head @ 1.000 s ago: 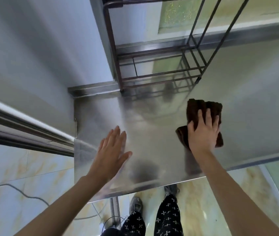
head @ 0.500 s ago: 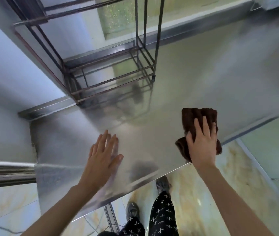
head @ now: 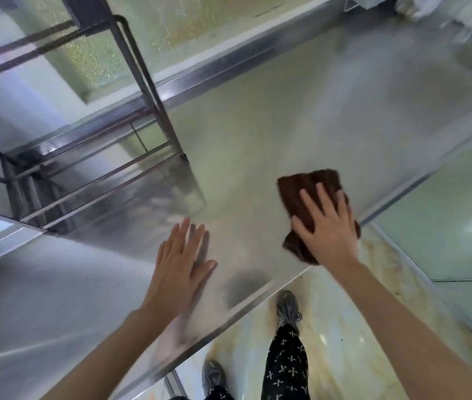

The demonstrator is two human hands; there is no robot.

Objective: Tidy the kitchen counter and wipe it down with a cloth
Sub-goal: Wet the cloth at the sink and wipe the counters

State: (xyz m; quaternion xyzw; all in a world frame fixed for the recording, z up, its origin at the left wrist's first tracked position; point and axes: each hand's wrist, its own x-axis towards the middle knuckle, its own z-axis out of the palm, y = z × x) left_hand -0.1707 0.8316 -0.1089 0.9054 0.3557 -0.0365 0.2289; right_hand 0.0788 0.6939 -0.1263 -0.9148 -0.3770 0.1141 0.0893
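Your right hand presses the brown cloth flat, fingers spread, near the steel worktop's front edge; its long axis runs front to back. Your left hand lies flat, fingers together, apparently touching. A wire rack stands far left.

The right hand hides much of the cloth (frame blurred).

A dark metal wire rack stood at ten o'clock, against the back wall. Behind it, at twelve o'clock, a frosted, speckled window pane caught greenish light. Marbled floor tiles lay at five o'clock — blurred shapes at one o'clock could not be made out.
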